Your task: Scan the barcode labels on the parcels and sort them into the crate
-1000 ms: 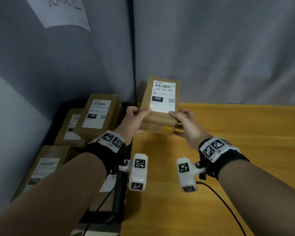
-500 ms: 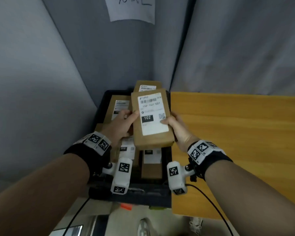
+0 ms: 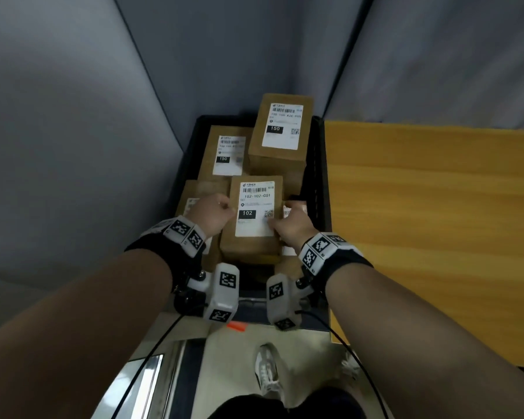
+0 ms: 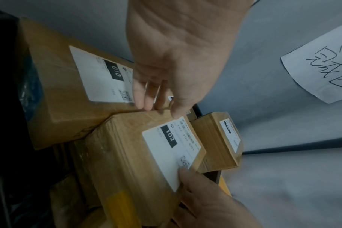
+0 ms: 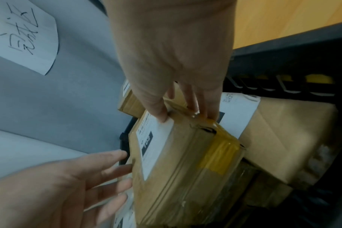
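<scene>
The brown cardboard parcel with the white label marked 102 sits inside the black plastic crate, on top of the other parcels stacked there, with its label facing up. A strip of yellow tape crosses one end of this parcel, as the right wrist view shows.

The left hand is at the parcel's left edge. In the left wrist view its fingers are extended and touch the parcel's edge, with the thumb tip on the corner of the label; they are not wrapped around the box. In the right wrist view the same fingers appear spread and straight against the parcel's side.

The right hand holds the parcel's right side. The thumb presses on the label near its QR code, and the fingers reach over the taped end, so the parcel is pinched between thumb and fingers.

Behind it in the crate, two brown cardboard parcels with labels marked 150 lie label-up, the right one stacked higher. A brown cardboard parcel with a label marked 010 lies just beside the 102 parcel on its left.

The light wooden desk stands directly to the right of the crate. A white paper sheet with handwriting hangs on the grey wall.
</scene>
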The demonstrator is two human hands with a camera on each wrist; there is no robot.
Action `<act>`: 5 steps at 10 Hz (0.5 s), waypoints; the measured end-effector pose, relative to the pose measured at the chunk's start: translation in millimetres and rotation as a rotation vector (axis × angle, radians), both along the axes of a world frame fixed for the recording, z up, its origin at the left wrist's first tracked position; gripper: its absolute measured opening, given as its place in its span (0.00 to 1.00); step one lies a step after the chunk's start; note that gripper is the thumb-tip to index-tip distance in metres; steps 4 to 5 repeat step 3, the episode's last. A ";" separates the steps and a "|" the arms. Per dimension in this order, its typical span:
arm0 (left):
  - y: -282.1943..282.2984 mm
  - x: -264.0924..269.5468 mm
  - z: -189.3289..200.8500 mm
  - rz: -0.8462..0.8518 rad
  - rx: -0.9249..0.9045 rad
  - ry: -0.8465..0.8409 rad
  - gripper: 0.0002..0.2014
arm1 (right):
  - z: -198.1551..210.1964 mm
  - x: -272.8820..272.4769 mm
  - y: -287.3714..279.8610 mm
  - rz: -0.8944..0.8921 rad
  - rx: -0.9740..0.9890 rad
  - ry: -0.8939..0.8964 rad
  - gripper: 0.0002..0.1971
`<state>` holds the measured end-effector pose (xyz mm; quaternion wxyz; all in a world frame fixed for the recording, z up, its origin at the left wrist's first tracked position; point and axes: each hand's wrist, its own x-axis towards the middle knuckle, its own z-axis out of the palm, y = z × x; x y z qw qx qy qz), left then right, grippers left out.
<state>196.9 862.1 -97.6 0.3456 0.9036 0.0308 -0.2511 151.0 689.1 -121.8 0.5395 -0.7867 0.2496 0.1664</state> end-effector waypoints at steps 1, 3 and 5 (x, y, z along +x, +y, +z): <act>-3.0 5.0 0.3 -0.011 0.032 -0.054 0.12 | 1.6 6.4 0.3 0.067 -0.120 -0.031 0.30; -10.1 15.3 7.9 -0.023 0.056 -0.151 0.13 | 10.4 13.8 -15.3 0.203 -0.197 0.015 0.27; -10.1 15.3 7.9 -0.023 0.056 -0.151 0.13 | 10.4 13.8 -15.3 0.203 -0.197 0.015 0.27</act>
